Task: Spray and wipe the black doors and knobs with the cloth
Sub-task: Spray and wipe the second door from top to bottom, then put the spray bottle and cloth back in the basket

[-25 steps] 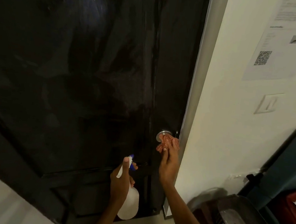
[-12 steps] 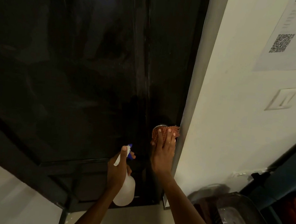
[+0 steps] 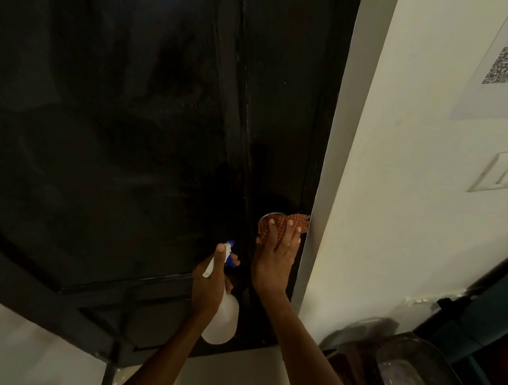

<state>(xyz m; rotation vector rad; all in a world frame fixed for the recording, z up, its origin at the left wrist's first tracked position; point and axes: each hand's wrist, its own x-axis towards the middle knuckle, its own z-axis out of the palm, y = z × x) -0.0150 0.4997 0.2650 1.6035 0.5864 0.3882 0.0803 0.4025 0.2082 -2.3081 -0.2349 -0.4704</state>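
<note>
**Door, knob, cloth, bottle**

Right hand (image 3: pixel 276 256): fingers spread flat, pressing cloth (image 3: pixel 277 225) over knob (image 3: pixel 270 215) at the right edge of black door (image 3: pixel 129 118). Left hand (image 3: pixel 209 284): grip closed around spray bottle (image 3: pixel 221 322), held just left of the right hand.

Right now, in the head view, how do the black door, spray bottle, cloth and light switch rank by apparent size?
Largest to smallest:
1. black door
2. spray bottle
3. light switch and cloth: too alike to rank; the cloth is partly covered.
</note>
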